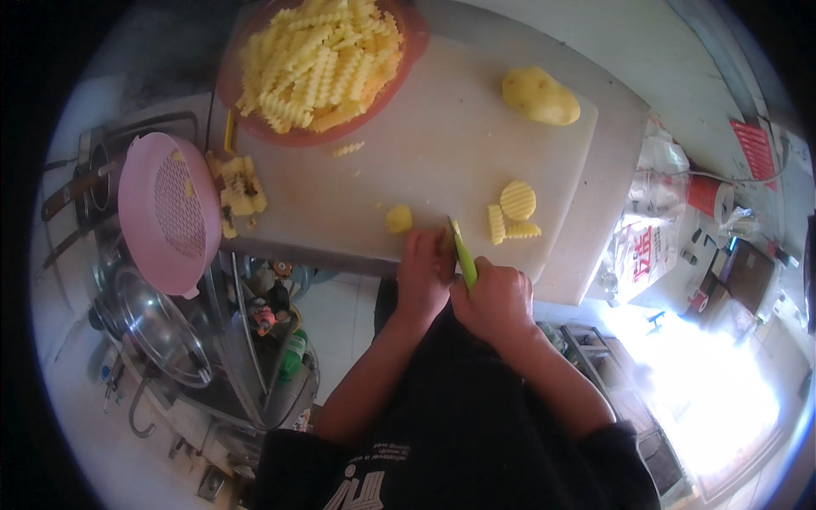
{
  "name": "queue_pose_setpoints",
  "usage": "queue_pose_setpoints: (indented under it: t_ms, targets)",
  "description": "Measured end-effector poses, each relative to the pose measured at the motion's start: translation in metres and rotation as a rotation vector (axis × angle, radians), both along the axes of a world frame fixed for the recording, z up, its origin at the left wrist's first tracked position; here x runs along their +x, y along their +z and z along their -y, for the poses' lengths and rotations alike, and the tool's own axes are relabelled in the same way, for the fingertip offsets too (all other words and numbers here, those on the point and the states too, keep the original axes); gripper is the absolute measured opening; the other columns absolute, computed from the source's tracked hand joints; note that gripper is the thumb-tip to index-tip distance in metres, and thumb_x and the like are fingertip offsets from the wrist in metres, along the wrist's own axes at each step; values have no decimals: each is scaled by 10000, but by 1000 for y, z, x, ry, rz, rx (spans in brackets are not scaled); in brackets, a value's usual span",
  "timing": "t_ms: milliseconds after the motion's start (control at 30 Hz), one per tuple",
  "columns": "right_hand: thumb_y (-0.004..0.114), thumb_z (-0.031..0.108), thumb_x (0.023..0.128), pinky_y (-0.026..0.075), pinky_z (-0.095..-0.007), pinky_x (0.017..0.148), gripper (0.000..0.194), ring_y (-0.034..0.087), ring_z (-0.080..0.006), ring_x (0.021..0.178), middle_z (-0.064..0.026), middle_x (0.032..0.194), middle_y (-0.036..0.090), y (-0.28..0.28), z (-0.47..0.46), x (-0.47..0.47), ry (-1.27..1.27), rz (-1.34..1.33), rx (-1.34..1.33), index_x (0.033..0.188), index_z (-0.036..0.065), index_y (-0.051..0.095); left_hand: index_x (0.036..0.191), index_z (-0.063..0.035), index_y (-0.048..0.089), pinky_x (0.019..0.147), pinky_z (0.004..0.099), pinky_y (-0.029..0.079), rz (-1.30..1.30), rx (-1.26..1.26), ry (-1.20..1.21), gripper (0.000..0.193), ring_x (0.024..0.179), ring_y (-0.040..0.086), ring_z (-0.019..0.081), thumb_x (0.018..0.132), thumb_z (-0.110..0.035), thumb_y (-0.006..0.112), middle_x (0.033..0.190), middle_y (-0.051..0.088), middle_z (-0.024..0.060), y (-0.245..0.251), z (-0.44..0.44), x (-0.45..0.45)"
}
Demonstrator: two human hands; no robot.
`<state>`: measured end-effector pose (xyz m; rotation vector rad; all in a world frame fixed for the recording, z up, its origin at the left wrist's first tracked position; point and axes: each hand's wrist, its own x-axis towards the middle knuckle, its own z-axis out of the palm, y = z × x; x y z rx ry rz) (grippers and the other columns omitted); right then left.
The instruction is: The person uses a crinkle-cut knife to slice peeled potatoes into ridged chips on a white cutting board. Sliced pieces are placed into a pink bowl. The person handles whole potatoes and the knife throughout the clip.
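My right hand (494, 296) grips the green handle of a small knife (464, 255), its blade upright against a piece of potato at the near side of the white cutting board (408, 178). Close beside the blade, my left hand (426, 271) has its fingers on the board; what they hold is mostly hidden. A small potato piece (400, 218) lies just beyond my left fingers. To the right of the knife are a ridged potato slice (517, 200) and some crinkle-cut sticks (496, 224). A whole peeled potato (540, 96) rests at the far right of the board.
A red bowl (414, 38) heaped with crinkle-cut potato sticks (319, 64) stands at the far left. Dark-marked potato scraps (240, 186) lie beside a tilted pink colander (169, 213). Plastic bags (644, 255) and a red cup (709, 197) stand beyond the counter's right edge.
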<state>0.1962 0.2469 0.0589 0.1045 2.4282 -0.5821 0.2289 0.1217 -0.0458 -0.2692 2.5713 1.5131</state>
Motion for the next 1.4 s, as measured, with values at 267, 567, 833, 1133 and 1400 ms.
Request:
queue_pose_setpoints:
  t_ms: [267, 567, 833, 1133, 1400]
  targets:
    - [657, 297, 847, 547, -547, 704, 297, 663, -471, 736, -236, 748, 675, 13, -57, -3, -156, -34, -220, 914, 8, 667, 1175, -11, 599, 649, 318, 588, -71, 68, -16, 282, 755, 666, 228, 908, -2, 690, 1035, 605, 142, -2, 4, 1]
    - [642, 249, 840, 542, -544, 676, 245, 651, -466, 669, -229, 692, 656, 17, -7, 2, 53, -1, 17, 872, 8, 669, 1124, -6, 589, 667, 362, 604, -65, 108, 37, 294, 792, 678, 301, 851, 65, 670, 998, 606, 168, -5, 3, 7]
    - [635, 280, 853, 547, -551, 714, 280, 657, -475, 681, -239, 689, 656, 22, 3, -6, 86, 63, 70, 857, 1, 666, 1100, -2, 588, 665, 371, 605, 0, 130, 41, 259, 788, 682, 306, 856, 40, 665, 983, 608, 174, -5, 5, 6]
    - [651, 234, 874, 572, -444, 684, 277, 701, -343, 683, -187, 730, 697, -11, -45, -14, -62, 116, -240, 961, -26, 691, 1102, -12, 597, 676, 357, 588, -11, 202, 22, 250, 786, 681, 286, 874, 0, 698, 960, 627, 158, -10, 9, 3]
    - [643, 126, 893, 526, -294, 584, 226, 675, -156, 664, -112, 786, 721, 4, -164, 41, -739, 139, -641, 1004, -64, 693, 1273, -2, 539, 693, 364, 570, -137, -283, -141, 464, 756, 682, 273, 862, -73, 744, 946, 645, 146, 3, -6, -9]
